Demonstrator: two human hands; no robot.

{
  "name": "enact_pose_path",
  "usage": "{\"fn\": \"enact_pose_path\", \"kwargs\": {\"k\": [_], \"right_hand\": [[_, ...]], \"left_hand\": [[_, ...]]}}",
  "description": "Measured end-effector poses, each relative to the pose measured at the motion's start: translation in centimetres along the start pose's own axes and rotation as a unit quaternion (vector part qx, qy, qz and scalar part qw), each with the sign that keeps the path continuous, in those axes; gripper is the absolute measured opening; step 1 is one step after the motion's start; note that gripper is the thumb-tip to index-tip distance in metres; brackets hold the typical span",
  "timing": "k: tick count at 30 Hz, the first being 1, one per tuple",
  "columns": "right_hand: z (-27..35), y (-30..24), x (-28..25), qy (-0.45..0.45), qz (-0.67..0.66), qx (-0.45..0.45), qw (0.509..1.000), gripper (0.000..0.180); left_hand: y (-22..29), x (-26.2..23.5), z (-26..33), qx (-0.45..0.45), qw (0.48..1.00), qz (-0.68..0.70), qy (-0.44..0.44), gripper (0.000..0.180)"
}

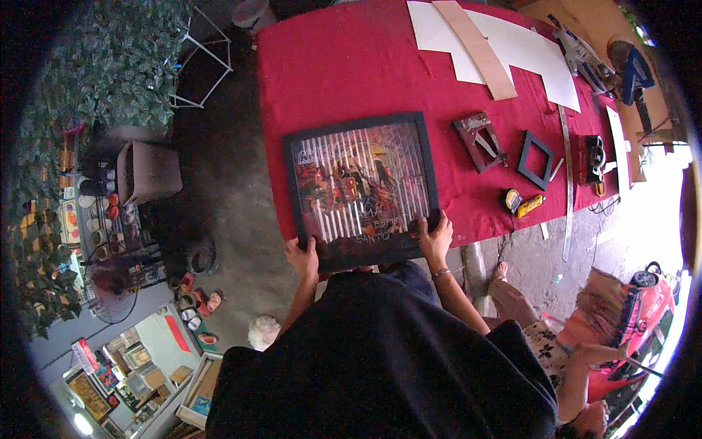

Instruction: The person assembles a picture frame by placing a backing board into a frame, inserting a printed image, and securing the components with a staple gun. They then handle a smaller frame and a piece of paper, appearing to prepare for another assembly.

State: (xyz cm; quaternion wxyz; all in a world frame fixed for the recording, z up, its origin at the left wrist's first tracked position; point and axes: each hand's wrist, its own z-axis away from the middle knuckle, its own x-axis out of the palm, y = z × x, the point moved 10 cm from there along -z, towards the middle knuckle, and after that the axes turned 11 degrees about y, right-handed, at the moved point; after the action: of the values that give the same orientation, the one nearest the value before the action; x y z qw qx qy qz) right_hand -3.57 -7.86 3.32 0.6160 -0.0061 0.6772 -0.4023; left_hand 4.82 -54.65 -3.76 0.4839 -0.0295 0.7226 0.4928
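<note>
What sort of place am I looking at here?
Probably a framing workshop: the left hand and right hand hold a black-framed picture, with a small black frame and tape measure lying on red cloth.

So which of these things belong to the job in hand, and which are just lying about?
Seemingly part of the job:
- large framed picture, held near its lower corners by the left hand and right hand
- red-covered table
- perhaps the tape measure and small black frame, both untouched

Seemingly just lying about:
- brownish box
- leafy greenery
- red vehicle
</note>
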Motion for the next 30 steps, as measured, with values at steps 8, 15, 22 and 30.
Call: {"fn": "enact_pose_path", "kwargs": {"k": [8,15,22,30], "right_hand": [[-6.6,6.5,2.2,-0.106,-0.112,0.091,0.984,0.058],[-6.6,2.5,0.7,-0.12,-0.327,0.157,0.924,0.034],[-6.5,-1.9,3.6,-0.083,-0.359,0.139,0.919,0.038],[-10.1,-11.6,9.3,-0.009,-0.142,0.029,0.989,0.053]], "left_hand": [[1.9,-0.5,0.4,-0.088,0.991,0.01,-0.096,0.04],[3.1,-1.3,0.7,-0.294,0.945,0.136,0.036,0.047],[7.0,-2.6,-4.3,-0.227,0.954,0.192,0.04,0.048],[4.0,0.4,-17.0,-0.156,0.979,0.129,0.036,0.046]]}}
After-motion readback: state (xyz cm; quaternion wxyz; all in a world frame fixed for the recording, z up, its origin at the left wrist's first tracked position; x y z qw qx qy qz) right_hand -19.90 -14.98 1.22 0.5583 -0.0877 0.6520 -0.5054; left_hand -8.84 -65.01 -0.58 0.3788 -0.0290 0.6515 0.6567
